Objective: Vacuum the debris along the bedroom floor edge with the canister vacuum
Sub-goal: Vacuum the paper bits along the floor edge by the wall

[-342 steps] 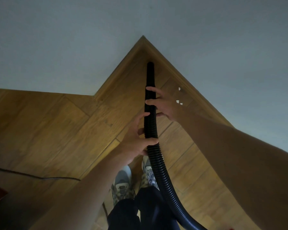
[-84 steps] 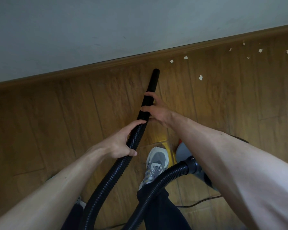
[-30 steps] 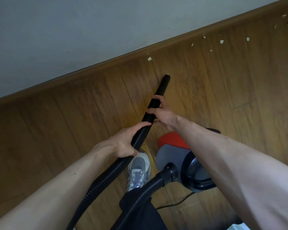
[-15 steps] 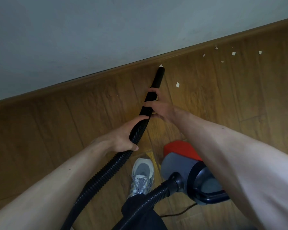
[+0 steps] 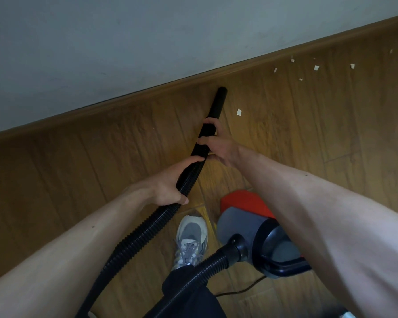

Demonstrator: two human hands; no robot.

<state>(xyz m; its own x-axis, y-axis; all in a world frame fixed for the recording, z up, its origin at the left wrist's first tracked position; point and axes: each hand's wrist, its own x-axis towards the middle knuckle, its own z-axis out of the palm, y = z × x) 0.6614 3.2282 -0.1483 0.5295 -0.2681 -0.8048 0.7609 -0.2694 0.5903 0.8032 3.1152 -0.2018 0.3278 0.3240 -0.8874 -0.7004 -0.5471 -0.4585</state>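
Note:
The black vacuum nozzle (image 5: 218, 102) points at the wooden skirting board (image 5: 147, 95), its tip touching the floor right beside it. My right hand (image 5: 216, 145) grips the smooth tube just behind the nozzle. My left hand (image 5: 170, 187) is closed around the ribbed black hose (image 5: 143, 232) lower down. A white paper scrap (image 5: 239, 112) lies on the floor just right of the nozzle. Several more scraps (image 5: 385, 67) are scattered along the floor edge at the upper right. The red and grey canister vacuum (image 5: 251, 223) stands under my right forearm.
A grey wall (image 5: 124, 42) rises above the skirting. My grey sneaker (image 5: 191, 237) stands on the wooden plank floor (image 5: 67, 180) beside the canister. A thin black power cord (image 5: 241, 290) trails from the canister toward the bottom of the view.
The scrap that lay at the nozzle tip by the skirting half a second ago is gone. The nozzle stays at the skirting; the view has shifted slightly.

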